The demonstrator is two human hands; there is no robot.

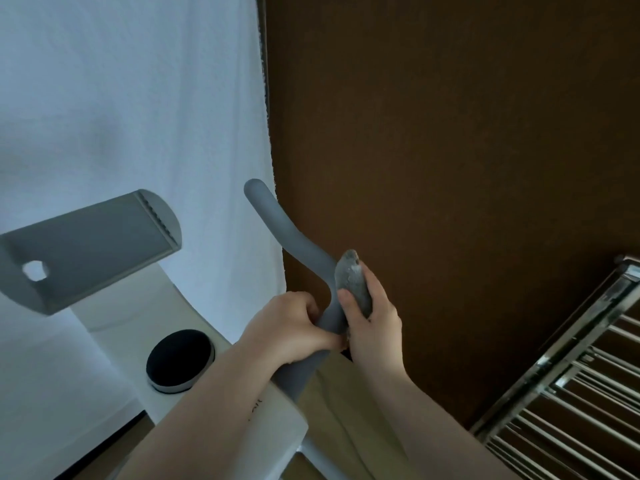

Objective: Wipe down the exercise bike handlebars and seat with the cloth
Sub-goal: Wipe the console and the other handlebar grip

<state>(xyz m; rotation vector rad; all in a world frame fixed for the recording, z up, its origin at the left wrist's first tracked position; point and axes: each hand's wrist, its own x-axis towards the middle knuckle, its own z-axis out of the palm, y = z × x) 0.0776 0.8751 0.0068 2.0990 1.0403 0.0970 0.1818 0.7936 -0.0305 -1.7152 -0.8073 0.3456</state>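
Our right hand pinches grey cloth against handlebar; left hand grips bar just nearer. Bar's long axis runs far-left; unwiped length lies beyond cloth.

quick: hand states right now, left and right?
Left hand: gripping the handlebar.
Right hand: holding the cloth against the handlebar.

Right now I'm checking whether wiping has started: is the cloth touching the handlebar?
Touching. In the head view, the right hand presses the grey cloth against the handlebar, with no gap between them.
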